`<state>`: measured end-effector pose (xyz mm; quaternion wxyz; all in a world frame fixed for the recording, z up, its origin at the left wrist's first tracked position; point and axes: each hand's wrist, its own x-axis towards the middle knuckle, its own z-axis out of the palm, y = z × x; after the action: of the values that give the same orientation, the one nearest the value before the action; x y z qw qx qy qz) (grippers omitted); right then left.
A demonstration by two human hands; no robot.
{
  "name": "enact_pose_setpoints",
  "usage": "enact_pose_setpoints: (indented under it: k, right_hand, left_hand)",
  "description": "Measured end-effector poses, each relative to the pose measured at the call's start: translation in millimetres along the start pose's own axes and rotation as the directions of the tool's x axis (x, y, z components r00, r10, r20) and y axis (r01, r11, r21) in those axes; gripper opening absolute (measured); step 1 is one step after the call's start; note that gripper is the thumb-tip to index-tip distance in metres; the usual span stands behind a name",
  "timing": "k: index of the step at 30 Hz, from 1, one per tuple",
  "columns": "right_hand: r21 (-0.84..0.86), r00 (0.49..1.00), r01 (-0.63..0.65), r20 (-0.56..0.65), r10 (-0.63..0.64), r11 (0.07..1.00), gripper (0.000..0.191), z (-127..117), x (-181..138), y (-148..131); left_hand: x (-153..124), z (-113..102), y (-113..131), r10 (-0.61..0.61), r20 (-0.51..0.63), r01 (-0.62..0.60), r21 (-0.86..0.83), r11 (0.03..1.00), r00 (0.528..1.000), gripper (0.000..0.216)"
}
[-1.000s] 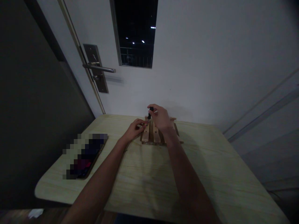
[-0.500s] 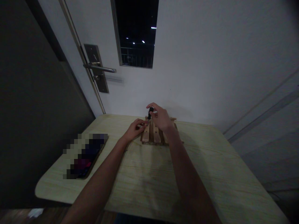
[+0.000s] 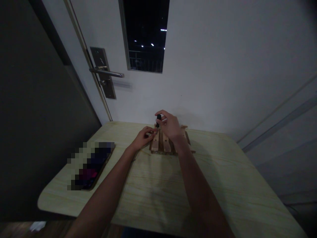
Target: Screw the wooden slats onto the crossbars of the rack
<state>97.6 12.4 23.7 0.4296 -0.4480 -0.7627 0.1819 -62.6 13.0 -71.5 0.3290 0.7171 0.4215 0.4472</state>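
Note:
My right hand (image 3: 170, 125) is closed round the black handle of a screwdriver (image 3: 158, 119), held nearly upright with its tip down. Below it lies a small wooden frame with pale slats (image 3: 166, 145); dark holes show in some of them. The screwdriver's tip meets the far part of the left slat. My left hand (image 3: 143, 137) rests at the frame's left side, thumb and forefinger pinched together close to the tip. Whatever sits between those fingertips is too small to make out. My right hand and forearm cover part of the frame's right side.
The pale wood-grain table (image 3: 146, 198) stands against a white door (image 3: 210, 66) with a metal handle (image 3: 109, 72) and a dark window (image 3: 146, 36). A phone (image 3: 99, 165), partly pixelated, lies on the table's left. A dark panel (image 3: 37, 115) rises at far left.
The screwdriver's handle has tilted or shifted very slightly left in my right hand. My left hand keeps its place by the tip, and the wooden frame stays put.

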Motion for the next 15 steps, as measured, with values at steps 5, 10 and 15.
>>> enact_pose_setpoints:
  k: [5,10,15]
  right_hand:
    - [-0.043,0.999,-0.029,-0.029,0.027,0.999,0.011,-2,0,1]
    - [-0.034,1.000,-0.005,-0.019,0.005,0.999,0.008,1,0,3]
    - [-0.033,0.999,0.016,-0.034,-0.017,0.999,0.020,10,1,4]
  left_hand:
    - [-1,1,4,0.006,-0.021,-0.006,0.006,1.000,1.000,0.026]
    - [-1,1,2,0.013,-0.015,-0.013,-0.017,1.000,1.000,0.027]
    - [-1,0,1,0.021,-0.006,-0.021,-0.023,1.000,1.000,0.025]
